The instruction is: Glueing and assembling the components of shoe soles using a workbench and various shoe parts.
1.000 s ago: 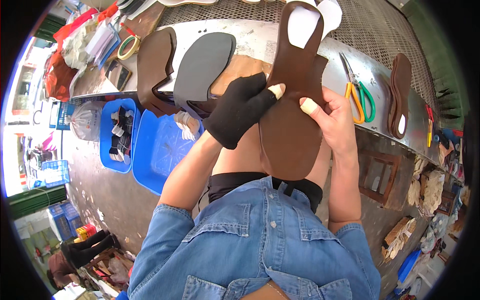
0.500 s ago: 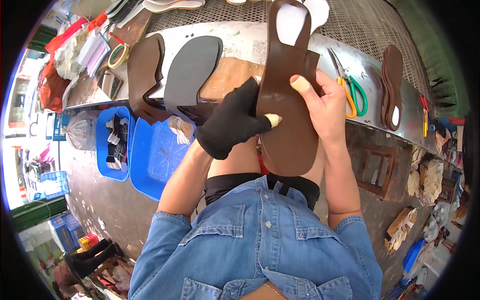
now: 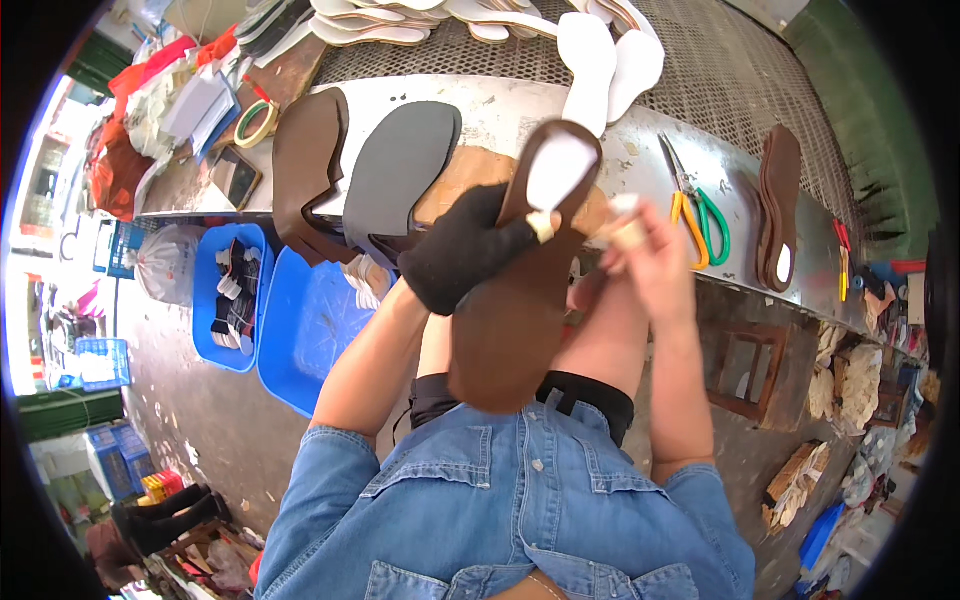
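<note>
My left hand, in a black fingerless glove, grips a brown leather insole by its middle, thumb on top. The insole is tilted over my lap, its broad end toward me, and an oval white patch marks its far end. My right hand is bare with a taped thumb and has come off the insole's right side. It is smeared by motion, its fingers look bent, and a small pale spot shows at their tips. Close to it on the bench lie scissors with one yellow and one green handle.
Brown pieces and a dark grey sole piece lie on the metal bench at left. White insoles rest on the mesh behind. At right is a brown insole stack. Blue tubs stand below; a wooden stool is lower right.
The insole has come down toward my lap and tilted, its far end dropping from the top of the view. My right hand has let go of its side. White insoles behind now show.
</note>
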Available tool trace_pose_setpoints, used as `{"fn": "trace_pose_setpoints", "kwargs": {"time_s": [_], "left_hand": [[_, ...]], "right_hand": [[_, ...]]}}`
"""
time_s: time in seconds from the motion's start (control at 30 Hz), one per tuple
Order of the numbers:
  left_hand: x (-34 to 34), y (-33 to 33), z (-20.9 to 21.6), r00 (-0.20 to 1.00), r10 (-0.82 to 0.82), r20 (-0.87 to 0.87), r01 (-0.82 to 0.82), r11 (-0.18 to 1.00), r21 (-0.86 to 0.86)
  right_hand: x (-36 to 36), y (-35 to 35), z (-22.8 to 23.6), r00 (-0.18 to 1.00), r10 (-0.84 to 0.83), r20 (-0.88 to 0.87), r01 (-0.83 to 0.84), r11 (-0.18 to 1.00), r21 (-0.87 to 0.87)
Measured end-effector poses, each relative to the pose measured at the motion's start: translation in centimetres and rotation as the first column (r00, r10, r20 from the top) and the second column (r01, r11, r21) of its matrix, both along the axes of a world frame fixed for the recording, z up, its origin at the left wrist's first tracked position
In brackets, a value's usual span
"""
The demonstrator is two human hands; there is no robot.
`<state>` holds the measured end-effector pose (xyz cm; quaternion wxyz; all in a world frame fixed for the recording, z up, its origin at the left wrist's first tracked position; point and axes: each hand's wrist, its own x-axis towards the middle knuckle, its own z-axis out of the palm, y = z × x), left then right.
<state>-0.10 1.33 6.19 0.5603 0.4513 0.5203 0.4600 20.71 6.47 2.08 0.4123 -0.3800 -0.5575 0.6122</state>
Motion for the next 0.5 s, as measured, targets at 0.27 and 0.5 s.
{"fn": "trace_pose_setpoints", "kwargs": {"time_s": [0.27, 0.5], "left_hand": [[0.4, -0.9, 2.1, 0.833, -0.415, -0.366, 0.428, 0.902, -0.050], [2.0, -0.8, 1.5, 0.982, -0.122, -0.142, 0.152, 0.963, 0.221]], "right_hand": [[-0.9, 5.2, 6.4, 0.847, 0.487, 0.212, -0.523, 0.834, 0.174], [-1.4, 3.3, 4.9, 0.956, 0.292, 0.021, -0.289, 0.934, 0.211]]}}
